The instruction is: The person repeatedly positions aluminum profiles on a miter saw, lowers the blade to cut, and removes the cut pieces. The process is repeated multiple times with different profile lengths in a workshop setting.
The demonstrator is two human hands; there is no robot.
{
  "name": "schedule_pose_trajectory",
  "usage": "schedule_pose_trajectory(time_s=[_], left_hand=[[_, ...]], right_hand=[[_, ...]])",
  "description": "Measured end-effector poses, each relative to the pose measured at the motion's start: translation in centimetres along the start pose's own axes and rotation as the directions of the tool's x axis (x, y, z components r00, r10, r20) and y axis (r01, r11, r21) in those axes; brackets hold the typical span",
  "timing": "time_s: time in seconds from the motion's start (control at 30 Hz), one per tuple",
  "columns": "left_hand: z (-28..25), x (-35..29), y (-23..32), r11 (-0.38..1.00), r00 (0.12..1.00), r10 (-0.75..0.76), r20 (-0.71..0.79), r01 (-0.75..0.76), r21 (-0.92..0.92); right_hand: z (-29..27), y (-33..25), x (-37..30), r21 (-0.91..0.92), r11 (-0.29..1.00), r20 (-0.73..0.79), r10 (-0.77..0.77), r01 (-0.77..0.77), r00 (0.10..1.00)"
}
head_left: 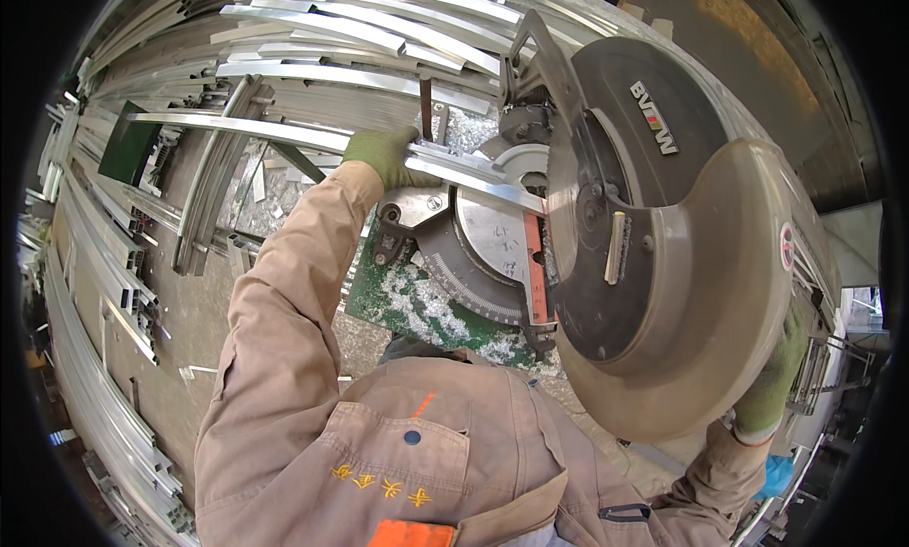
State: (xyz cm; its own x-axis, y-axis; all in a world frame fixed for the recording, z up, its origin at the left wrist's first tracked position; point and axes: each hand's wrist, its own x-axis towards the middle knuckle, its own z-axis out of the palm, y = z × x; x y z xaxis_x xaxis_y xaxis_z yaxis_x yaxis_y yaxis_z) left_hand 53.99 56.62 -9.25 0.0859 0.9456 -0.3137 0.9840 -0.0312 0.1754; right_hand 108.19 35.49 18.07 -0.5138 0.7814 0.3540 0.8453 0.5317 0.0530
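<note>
My left hand (381, 157), in a green glove, is closed around a long silver aluminium profile (275, 131). The profile lies across the bed of a mitre saw (492, 239), its right end reaching the saw head. A large dark blade guard (682, 291) fills the right side and hides the blade and the cut line. My right hand (778, 381), also gloved in green, is at the far right behind the guard's edge. The guard covers its fingers, so what it grips is hidden.
Metal shavings cover the green base (407, 301) below the saw. Many aluminium bars (379, 26) lie stacked at the back, with more bars (104, 377) along the left. A metal stand (213, 178) supports the profile's left part. A blue item (776, 476) is at the lower right.
</note>
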Motion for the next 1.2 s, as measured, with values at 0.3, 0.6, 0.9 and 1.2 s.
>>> schedule_pose_trajectory(time_s=[0.3, 0.6, 0.9, 1.2], left_hand=[[0.8, 0.1, -0.7, 0.999, 0.998, 0.035, -0.058, -0.035, -0.011], [0.6, -0.3, -0.8, 0.998, 0.997, 0.062, -0.037, -0.063, -0.023], [0.8, 0.2, -0.9, 0.998, 0.998, 0.055, -0.044, -0.056, -0.022], [0.8, 0.5, -1.2, 0.998, 0.997, 0.062, -0.049, -0.062, -0.007]], right_hand=[[-0.2, -0.4, 1.0, 0.018, 0.996, -0.029, 0.084, -0.084, 0.996], [0.1, 1.8, 2.8, 0.217, 0.946, -0.048, 0.258, -0.242, 0.965], [0.1, 1.0, -0.1, -0.024, 0.996, -0.023, 0.083, -0.084, 0.996], [1.3, 0.1, -0.7, 0.022, 0.992, -0.07, 0.123, -0.122, 0.99]])
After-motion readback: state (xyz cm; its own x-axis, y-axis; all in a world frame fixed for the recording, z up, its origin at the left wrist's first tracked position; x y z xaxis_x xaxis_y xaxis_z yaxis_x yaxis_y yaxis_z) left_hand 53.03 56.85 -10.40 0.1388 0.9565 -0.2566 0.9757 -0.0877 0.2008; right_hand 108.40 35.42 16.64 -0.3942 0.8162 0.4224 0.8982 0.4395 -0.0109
